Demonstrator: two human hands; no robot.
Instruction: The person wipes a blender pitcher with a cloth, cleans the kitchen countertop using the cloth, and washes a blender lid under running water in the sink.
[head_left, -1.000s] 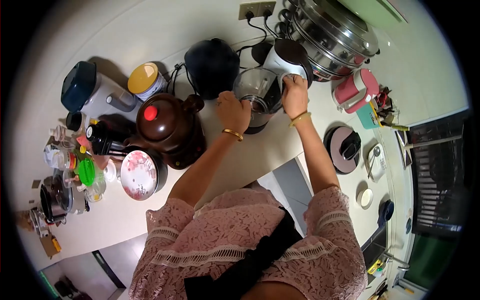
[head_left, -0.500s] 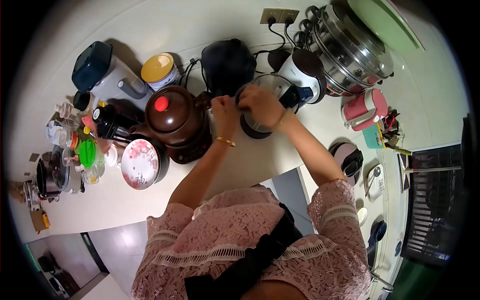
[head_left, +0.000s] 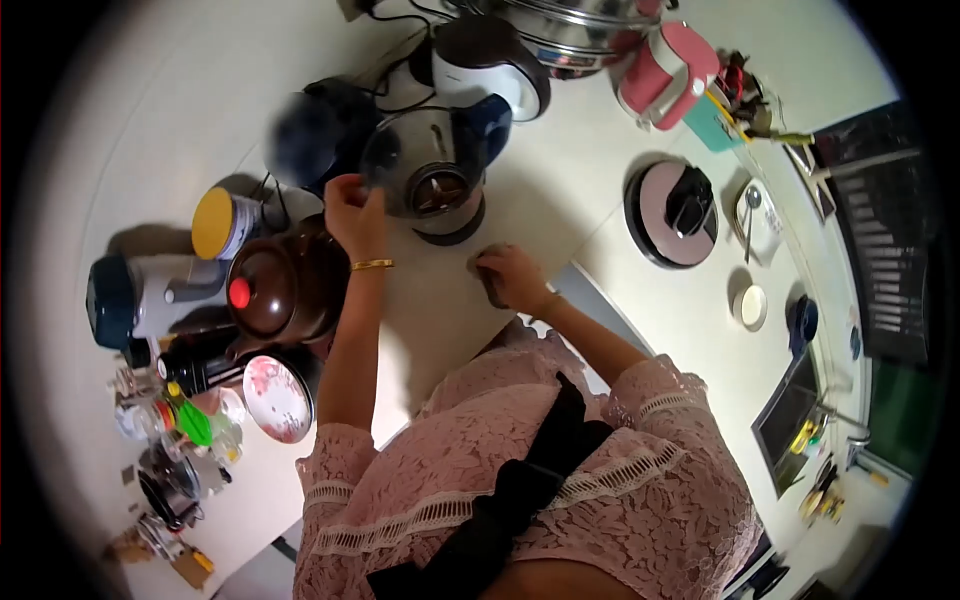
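Note:
A clear blender jug (head_left: 400,150) with a dark blue handle stands on the counter, metal blades visible at its bottom. My left hand (head_left: 357,222), wearing a gold bangle, is at the jug's left side with its fingers curled. What those fingers hold, if anything, is hidden. A brown pot (head_left: 290,285) with a red-knobbed lid is just left of that hand. Near the counter's front edge, my right hand (head_left: 518,280) is closed around a small brownish thing (head_left: 490,285) that I cannot make out. Behind the jug's left side sits a blurred dark rounded object (head_left: 325,130).
A white and dark brown appliance (head_left: 490,70) and a pink kettle (head_left: 668,75) stand at the back. To the right lie a round pink-and-black device (head_left: 672,215) and a white cup (head_left: 750,307). A floral plate (head_left: 277,400) and several jars line the left.
My right hand has left the jug and come down to the counter's front edge. My left hand is still by the jug. The view has turned to the right, showing more counter there.

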